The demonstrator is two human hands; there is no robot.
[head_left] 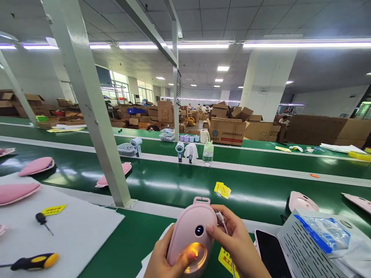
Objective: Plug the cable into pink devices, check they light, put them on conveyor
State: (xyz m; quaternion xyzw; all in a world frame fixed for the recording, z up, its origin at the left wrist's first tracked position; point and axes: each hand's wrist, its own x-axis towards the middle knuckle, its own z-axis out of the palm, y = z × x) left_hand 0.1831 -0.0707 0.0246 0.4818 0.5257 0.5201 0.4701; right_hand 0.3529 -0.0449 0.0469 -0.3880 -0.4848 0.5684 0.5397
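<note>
Above the near edge of the green table [110, 241], the person is holding a pink device [185, 224] upright, its loop [201, 199] pointing toward the far edge. The left hand [162, 251] is clasping the device's lower left side, its thumb lying over an orange glow [199, 251] on the front. The right hand [236, 227] is gripping a white cable [222, 218], its thumb touching the device's right rim beside a round black display [199, 230]; whether the plug is sitting in a port, one cannot tell. Both hands are meeting at the device but not each other. A yellow card [226, 259] is lying beneath the right wrist, and to its right a phone [272, 251] is resting against a slotted grey box [304, 245] that is carrying a blue-and-clear packet [327, 233]. Toward the table's left edge, a white sheet [78, 227] is bearing a yellow-and-black screwdriver [37, 261], a smaller black screwdriver [41, 219] and a yellow tag [54, 210]. At the far edge a metal post [97, 116] is standing, and beyond it a green belt [174, 185] is carrying pink shells [303, 201] and yellow slips [222, 190].
</note>
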